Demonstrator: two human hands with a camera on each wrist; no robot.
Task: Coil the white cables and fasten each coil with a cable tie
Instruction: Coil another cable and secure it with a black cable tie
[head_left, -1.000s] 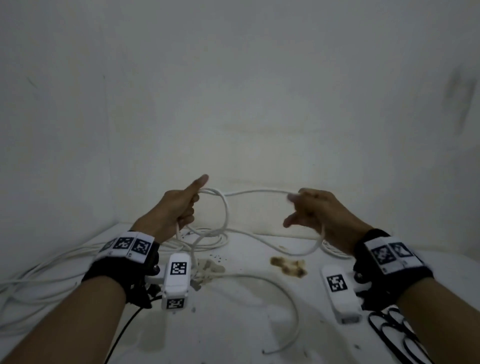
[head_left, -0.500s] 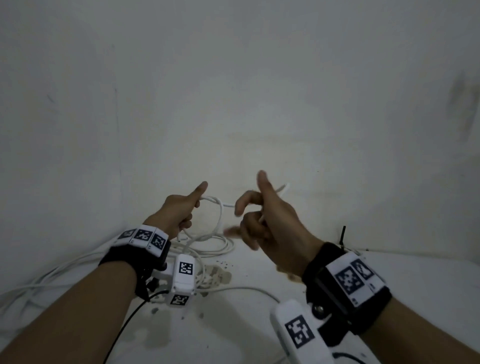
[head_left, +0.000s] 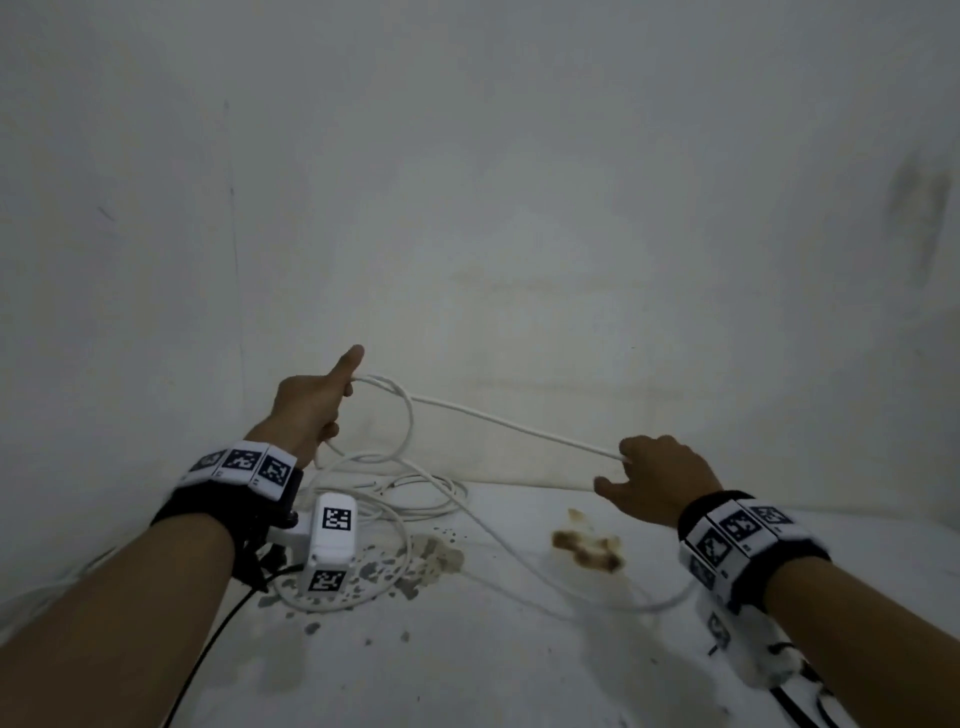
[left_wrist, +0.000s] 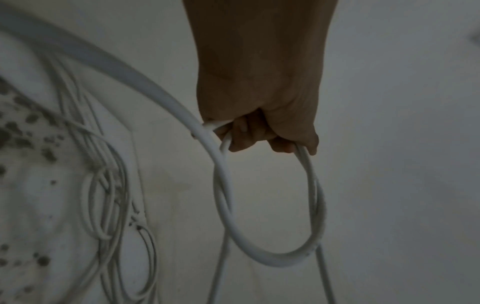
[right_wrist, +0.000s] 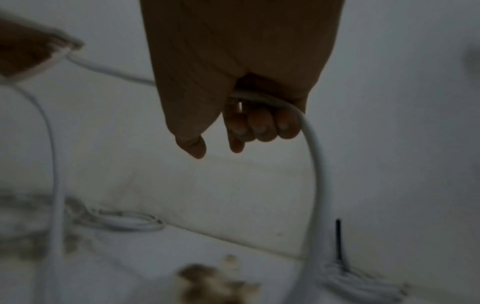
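Observation:
My left hand (head_left: 311, 410) is raised at left centre and grips a small coil of white cable (head_left: 405, 431), thumb pointing up; the loops (left_wrist: 270, 205) hang below its curled fingers (left_wrist: 249, 135) in the left wrist view. From that coil a straight run of the same cable (head_left: 514, 426) slopes down to my right hand (head_left: 654, 478), whose fingers (right_wrist: 262, 123) curl round it. Past that hand the cable (right_wrist: 319, 164) drops toward the white surface and trails back to the left. More white cable (head_left: 395, 493) lies loosely piled under the left hand.
The white surface (head_left: 467, 665) carries a brown stain (head_left: 587, 545) in the middle and dark specks (head_left: 395, 566) near the left wrist. Walls close in behind and at left. A bundled white cable with a black tie (right_wrist: 340, 257) lies at right. Black loops (head_left: 800, 701) show at bottom right.
My right hand has swung from beside the left hand out to the right and lower, drawing a straight length of cable between the two hands. The left hand stays raised with its coil.

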